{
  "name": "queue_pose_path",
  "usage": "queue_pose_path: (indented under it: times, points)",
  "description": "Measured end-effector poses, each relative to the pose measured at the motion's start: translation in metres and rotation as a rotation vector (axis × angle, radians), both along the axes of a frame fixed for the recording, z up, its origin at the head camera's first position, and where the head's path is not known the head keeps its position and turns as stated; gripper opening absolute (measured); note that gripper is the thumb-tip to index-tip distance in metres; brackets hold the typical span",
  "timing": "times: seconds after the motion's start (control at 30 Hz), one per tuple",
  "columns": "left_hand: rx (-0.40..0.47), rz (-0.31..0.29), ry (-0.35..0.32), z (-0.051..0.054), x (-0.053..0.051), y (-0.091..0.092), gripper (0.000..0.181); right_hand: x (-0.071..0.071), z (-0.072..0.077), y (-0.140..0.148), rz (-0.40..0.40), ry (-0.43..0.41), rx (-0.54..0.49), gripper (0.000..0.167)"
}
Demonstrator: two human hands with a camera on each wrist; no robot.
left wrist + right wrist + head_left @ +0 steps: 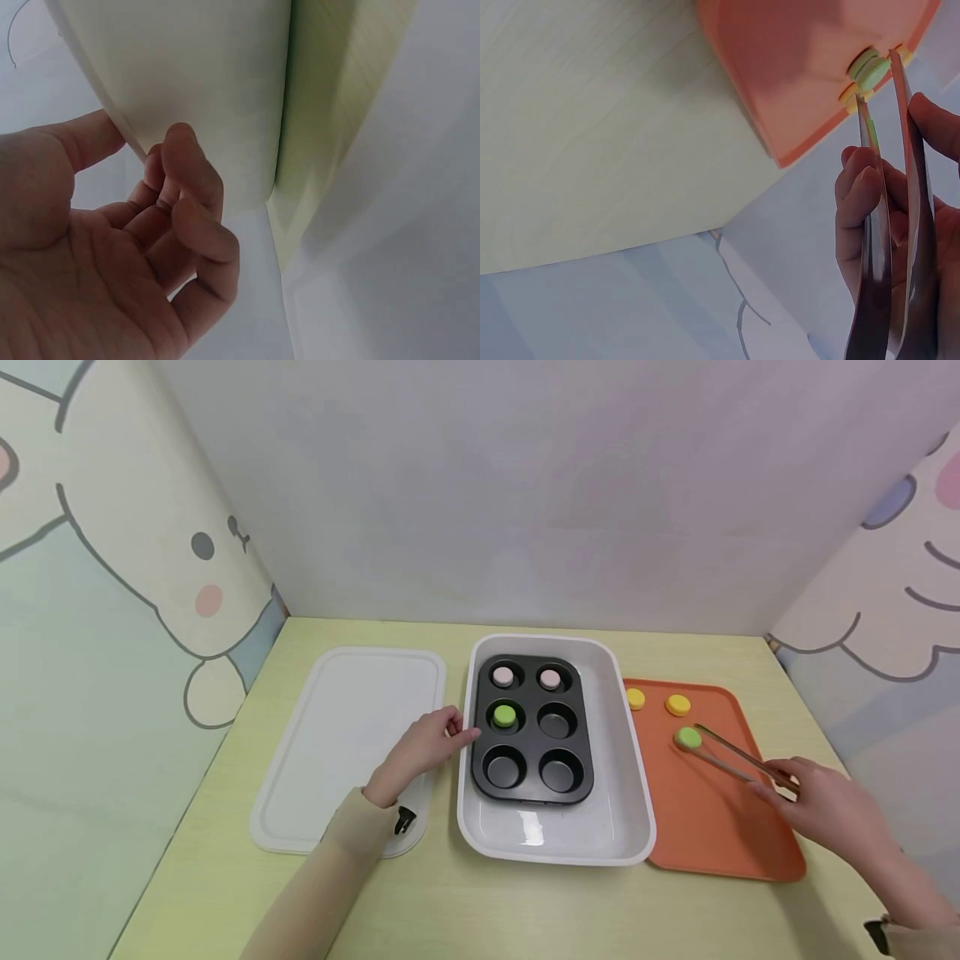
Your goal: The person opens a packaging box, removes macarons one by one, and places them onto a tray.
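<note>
My right hand holds metal tongs over the orange tray. Their spread tips lie on either side of a green macaron; whether both touch it, I cannot tell. My left hand is at the left rim of a white bin, its thumb over the edge and curled fingers outside the wall in the left wrist view. Inside the bin sits a dark muffin pan. Two pink macarons, one at the back left, occupy its back cups; another green macaron sits in the middle left cup.
Two yellow macarons, one of them farther right, lie toward the back of the orange tray. A white board lies left of the bin, partly under my left forearm. Walls stand behind and on both sides of the wooden table.
</note>
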State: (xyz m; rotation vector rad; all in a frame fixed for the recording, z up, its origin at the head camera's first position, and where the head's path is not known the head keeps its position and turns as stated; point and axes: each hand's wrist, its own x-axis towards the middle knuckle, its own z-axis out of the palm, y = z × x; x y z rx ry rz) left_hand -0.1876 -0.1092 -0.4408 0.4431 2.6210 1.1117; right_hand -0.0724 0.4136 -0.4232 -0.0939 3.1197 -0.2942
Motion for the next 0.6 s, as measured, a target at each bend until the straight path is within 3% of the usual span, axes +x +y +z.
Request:
queue_pose_path:
  times: [0.33, 0.6]
  points:
    - [-0.005, 0.005, -0.013, -0.0006, -0.0009, 0.0002, 0.030, 0.0011, 0.0025, -0.0021, -0.021, -0.022, -0.023, 0.054]
    - [-0.002, 0.003, -0.011, 0.0004, -0.0008, 0.0002, 0.030, -0.0026, 0.0062, -0.0044, 0.002, 0.028, -0.035, 0.054]
